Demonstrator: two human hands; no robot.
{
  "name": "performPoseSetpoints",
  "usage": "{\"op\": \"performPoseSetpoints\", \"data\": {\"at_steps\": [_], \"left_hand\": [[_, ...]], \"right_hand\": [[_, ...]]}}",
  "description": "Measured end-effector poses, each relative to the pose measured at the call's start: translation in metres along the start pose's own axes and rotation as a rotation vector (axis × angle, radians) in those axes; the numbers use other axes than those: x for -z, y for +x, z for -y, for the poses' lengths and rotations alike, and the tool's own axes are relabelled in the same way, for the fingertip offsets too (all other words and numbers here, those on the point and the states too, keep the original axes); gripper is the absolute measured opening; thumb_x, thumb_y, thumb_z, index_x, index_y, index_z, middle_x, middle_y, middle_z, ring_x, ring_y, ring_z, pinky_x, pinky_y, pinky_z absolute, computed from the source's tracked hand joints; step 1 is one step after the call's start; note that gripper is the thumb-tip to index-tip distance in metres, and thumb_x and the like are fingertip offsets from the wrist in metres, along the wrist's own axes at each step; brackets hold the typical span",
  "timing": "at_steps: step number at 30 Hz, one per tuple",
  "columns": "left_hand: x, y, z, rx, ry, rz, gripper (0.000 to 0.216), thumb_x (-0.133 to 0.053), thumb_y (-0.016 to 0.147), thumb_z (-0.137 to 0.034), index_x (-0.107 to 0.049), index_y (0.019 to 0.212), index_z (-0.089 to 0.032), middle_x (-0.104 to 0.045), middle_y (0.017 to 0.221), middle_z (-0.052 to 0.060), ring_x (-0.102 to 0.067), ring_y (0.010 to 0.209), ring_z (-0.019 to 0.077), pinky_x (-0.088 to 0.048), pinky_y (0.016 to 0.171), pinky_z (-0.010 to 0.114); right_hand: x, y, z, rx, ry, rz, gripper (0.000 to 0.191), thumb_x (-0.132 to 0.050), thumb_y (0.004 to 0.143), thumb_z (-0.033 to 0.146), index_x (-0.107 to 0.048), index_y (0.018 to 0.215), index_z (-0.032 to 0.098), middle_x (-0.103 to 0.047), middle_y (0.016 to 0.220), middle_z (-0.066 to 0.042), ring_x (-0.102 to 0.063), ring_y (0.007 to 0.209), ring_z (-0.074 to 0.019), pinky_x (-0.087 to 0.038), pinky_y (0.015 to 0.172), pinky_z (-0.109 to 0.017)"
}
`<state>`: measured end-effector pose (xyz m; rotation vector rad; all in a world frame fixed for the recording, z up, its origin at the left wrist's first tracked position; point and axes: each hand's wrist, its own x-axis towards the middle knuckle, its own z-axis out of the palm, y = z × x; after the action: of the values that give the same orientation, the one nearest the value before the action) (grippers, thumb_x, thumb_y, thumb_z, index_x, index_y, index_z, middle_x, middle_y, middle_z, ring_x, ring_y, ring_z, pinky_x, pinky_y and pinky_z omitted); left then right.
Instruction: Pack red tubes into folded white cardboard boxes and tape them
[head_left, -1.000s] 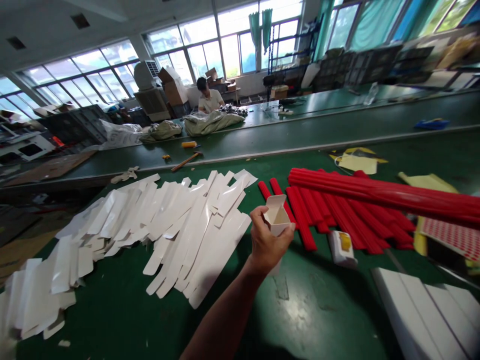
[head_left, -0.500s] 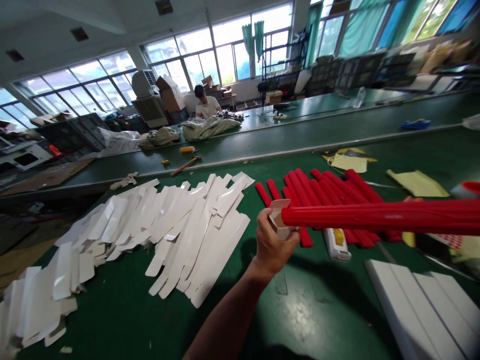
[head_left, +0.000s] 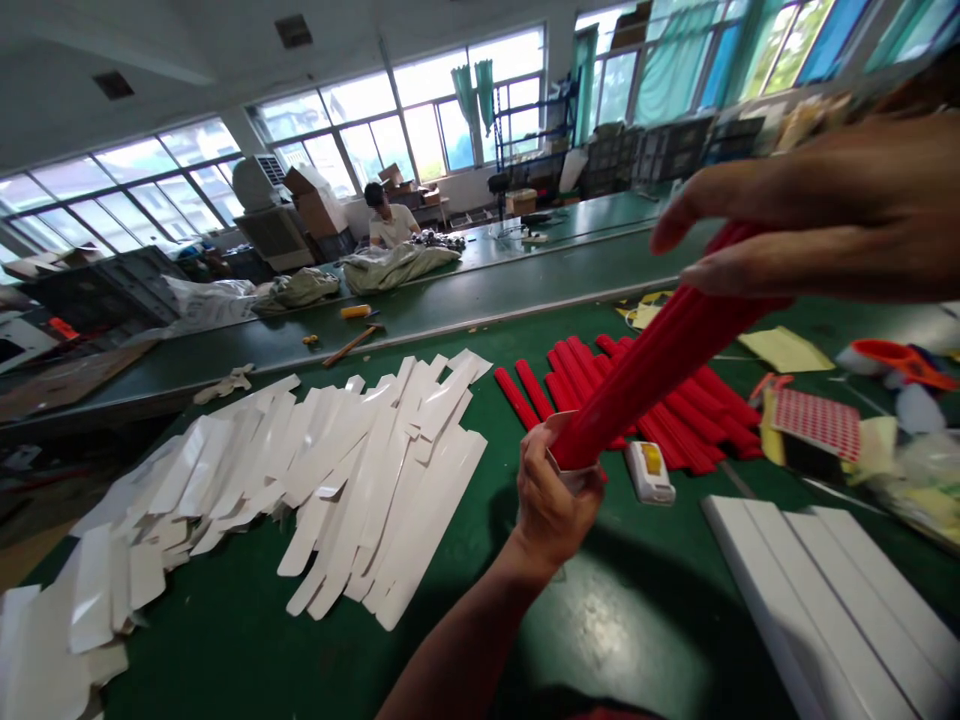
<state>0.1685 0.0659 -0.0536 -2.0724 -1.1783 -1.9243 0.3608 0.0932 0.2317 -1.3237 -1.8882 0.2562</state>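
My left hand (head_left: 553, 512) is closed around the open end of a white carton (head_left: 576, 480). A thick, ribbed red tube (head_left: 649, 365) slants down with its lower end in the carton's mouth. At the upper right, my right hand (head_left: 840, 215) has the tube's upper end between its thumb and fingers. Most of the carton is hidden behind my left hand. Several more red tubes (head_left: 682, 425) lie on the green table beyond, near a white tape dispenser (head_left: 650, 473).
Flattened white cartons (head_left: 360, 480) are spread across the left of the table (head_left: 225, 650). Long white boxes (head_left: 832, 590) lie side by side at the lower right. A red-dotted sheet (head_left: 816, 424) and orange scissors (head_left: 904, 358) are at the right. A person (head_left: 391, 222) sits at the far bench.
The red tube has swung from nearly level to a steep slant, and its lower end has entered the carton. My right hand has come into plain view at the upper right.
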Motion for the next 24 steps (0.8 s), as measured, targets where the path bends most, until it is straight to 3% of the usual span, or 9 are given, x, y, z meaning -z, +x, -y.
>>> {"op": "performPoseSetpoints", "data": {"at_steps": [2, 4, 6, 9, 12, 15, 17, 20, 24], "left_hand": [[0.002, 0.0, 0.002, 0.003, 0.003, 0.007, 0.065, -0.071, 0.076, -0.019, -0.038, 0.132, -0.01, -0.063, 0.116, 0.02, -0.065, 0.109, 0.028, -0.058, 0.089, 0.042], [0.004, -0.001, 0.003, 0.006, 0.003, 0.035, 0.069, -0.071, 0.078, -0.027, -0.036, 0.135, -0.009, -0.062, 0.118, 0.022, -0.065, 0.11, 0.0292, -0.058, 0.088, 0.042], [0.006, -0.001, 0.003, 0.001, 0.007, 0.048, 0.071, -0.07, 0.081, -0.036, -0.035, 0.136, -0.008, -0.061, 0.119, 0.023, -0.065, 0.111, 0.0305, -0.059, 0.086, 0.043], [0.008, 0.0, 0.006, -0.012, 0.012, 0.036, 0.068, -0.07, 0.081, -0.036, -0.037, 0.134, -0.008, -0.063, 0.115, 0.022, -0.066, 0.107, 0.0299, -0.059, 0.084, 0.043], [0.009, 0.001, 0.01, -0.011, 0.035, -0.018, 0.067, -0.071, 0.077, -0.025, -0.038, 0.133, -0.009, -0.063, 0.113, 0.02, -0.066, 0.105, 0.0281, -0.059, 0.084, 0.041], [0.008, 0.0, 0.014, 0.025, 0.052, -0.036, 0.068, -0.07, 0.075, -0.019, -0.038, 0.134, -0.01, -0.062, 0.115, 0.019, -0.065, 0.107, 0.0271, -0.058, 0.086, 0.04], [0.007, -0.001, 0.016, 0.066, 0.028, 0.006, 0.069, -0.07, 0.075, -0.02, -0.037, 0.135, -0.011, -0.06, 0.117, 0.019, -0.064, 0.109, 0.0272, -0.058, 0.088, 0.041], [0.007, -0.001, 0.019, 0.1, -0.039, 0.062, 0.069, -0.068, 0.077, -0.021, -0.036, 0.137, -0.012, -0.057, 0.123, 0.019, -0.06, 0.115, 0.0278, -0.055, 0.095, 0.044], [0.012, 0.005, 0.024, 0.028, -0.176, 0.128, 0.065, -0.063, 0.084, -0.032, -0.038, 0.14, -0.012, -0.05, 0.131, 0.021, -0.052, 0.124, 0.0296, -0.048, 0.103, 0.049]], "right_hand": [[-0.012, 0.002, 0.017, 0.05, -0.323, 0.201, 0.045, -0.061, 0.081, 0.047, -0.071, 0.106, 0.011, -0.06, 0.055, 0.007, -0.056, 0.044, -0.0055, -0.035, 0.05, -0.021], [-0.044, -0.011, 0.023, 0.156, -0.503, 0.322, 0.072, -0.074, 0.069, 0.046, -0.06, 0.129, 0.009, -0.062, 0.052, 0.005, -0.056, 0.039, -0.0099, -0.033, 0.044, -0.022], [-0.084, -0.032, 0.015, 0.232, -0.506, 0.362, 0.088, -0.076, 0.069, 0.046, -0.049, 0.141, 0.004, -0.067, 0.058, -0.004, -0.059, 0.041, -0.0177, -0.036, 0.041, -0.026], [-0.13, -0.062, -0.012, 0.234, -0.442, 0.43, 0.082, -0.07, 0.075, 0.05, -0.05, 0.141, 0.005, -0.073, 0.072, -0.016, -0.065, 0.05, -0.0275, -0.043, 0.044, -0.033], [-0.15, -0.083, -0.045, 0.067, -0.116, 0.391, 0.073, -0.061, 0.081, 0.057, -0.056, 0.137, 0.011, -0.074, 0.096, -0.019, -0.071, 0.081, -0.036, -0.055, 0.065, -0.043], [-0.172, -0.101, -0.074, -0.216, 0.399, 0.273, 0.06, -0.056, 0.083, 0.062, -0.067, 0.124, 0.019, -0.071, 0.115, -0.013, -0.068, 0.104, -0.0332, -0.054, 0.088, -0.047], [-0.197, -0.115, -0.085, -0.403, 0.75, 0.202, 0.053, -0.062, 0.079, 0.063, -0.072, 0.112, 0.022, -0.07, 0.118, -0.01, -0.064, 0.111, -0.0311, -0.051, 0.097, -0.048], [-0.236, -0.13, -0.085, -0.575, 1.173, 0.017, 0.05, -0.076, 0.067, 0.06, -0.073, 0.098, 0.022, -0.071, 0.117, -0.008, -0.061, 0.118, -0.028, -0.045, 0.107, -0.046], [-0.259, -0.126, -0.066, -0.562, 1.386, -0.082, 0.046, -0.077, 0.07, 0.049, -0.07, 0.107, 0.022, -0.072, 0.111, -0.006, -0.064, 0.111, -0.0251, -0.049, 0.1, -0.039]]}}
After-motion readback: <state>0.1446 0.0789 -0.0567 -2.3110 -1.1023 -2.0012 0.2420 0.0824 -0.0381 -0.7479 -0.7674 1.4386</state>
